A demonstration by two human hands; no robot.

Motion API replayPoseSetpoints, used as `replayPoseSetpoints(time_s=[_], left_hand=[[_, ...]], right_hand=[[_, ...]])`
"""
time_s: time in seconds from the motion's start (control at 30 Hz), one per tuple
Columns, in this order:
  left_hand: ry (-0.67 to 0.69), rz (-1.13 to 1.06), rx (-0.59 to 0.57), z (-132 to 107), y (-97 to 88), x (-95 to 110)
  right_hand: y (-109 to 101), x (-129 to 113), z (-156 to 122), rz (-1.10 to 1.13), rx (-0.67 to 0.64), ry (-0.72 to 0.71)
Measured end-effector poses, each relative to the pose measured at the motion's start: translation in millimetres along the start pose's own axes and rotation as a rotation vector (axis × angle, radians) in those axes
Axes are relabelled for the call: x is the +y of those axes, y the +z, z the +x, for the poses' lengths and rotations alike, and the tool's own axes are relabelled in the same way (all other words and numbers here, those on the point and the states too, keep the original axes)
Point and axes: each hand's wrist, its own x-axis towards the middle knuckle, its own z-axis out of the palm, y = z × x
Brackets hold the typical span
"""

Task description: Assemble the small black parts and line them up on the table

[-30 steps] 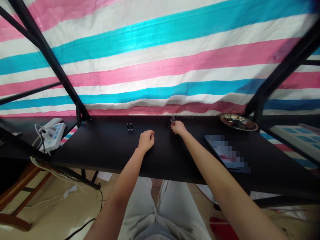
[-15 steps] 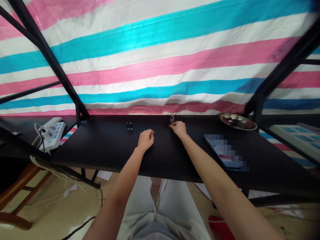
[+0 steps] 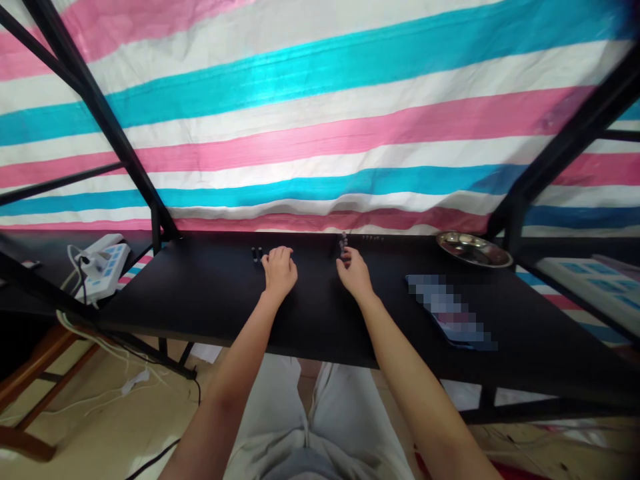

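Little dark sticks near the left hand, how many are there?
2, both on the black table: the left stick, and beside it the right stick, nearer the left hand. The hand may hide more.

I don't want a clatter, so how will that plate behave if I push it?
The plate looks smooth and shiny, so it may slide easily. Its low, wide shape suggests it probably won't tip. It seems thin metal, so likely stiff and fairly light.
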Motion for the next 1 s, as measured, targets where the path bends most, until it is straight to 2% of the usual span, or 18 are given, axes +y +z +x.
replayPoseSetpoints(time_s=[0.07,0.13,0.2,0.27,0.37,0.5,0.73,0.87,1.0], left_hand=[[-0.035,0.082,0.008,14,-13.5,-8],[-0.086,0.208,-0.041,30,-28.2,-20],[-0.102,0.336,-0.133,45,-41.0,-34],[-0.056,0.438,-0.242,55,-49.7,-47],[0.045,0.512,-0.326,63,-53.2,-60],[0.078,0.531,-0.342,64,-46.2,-65],[0.104,0.461,-0.312,61,-39.8,-61],[0.059,0.184,-0.148,54,-33.2,-40],[-0.062,-0.106,-0.007,35,-11.6,-10]], right_hand=[[-2,-7,-2,0.022,-0.025,-0.09],[-4,-12,-3,0.038,-0.066,-0.151],[-4,-16,-4,0.053,-0.115,-0.193],[-4,-18,-5,0.06,-0.156,-0.218],[-4,-20,-7,0.047,-0.189,-0.232],[-4,-20,-8,0.035,-0.203,-0.229],[-4,-18,-7,0.034,-0.196,-0.224],[-1,-19,-8,0.068,-0.181,-0.222],[1,-24,-9,0.159,-0.221,-0.161]])
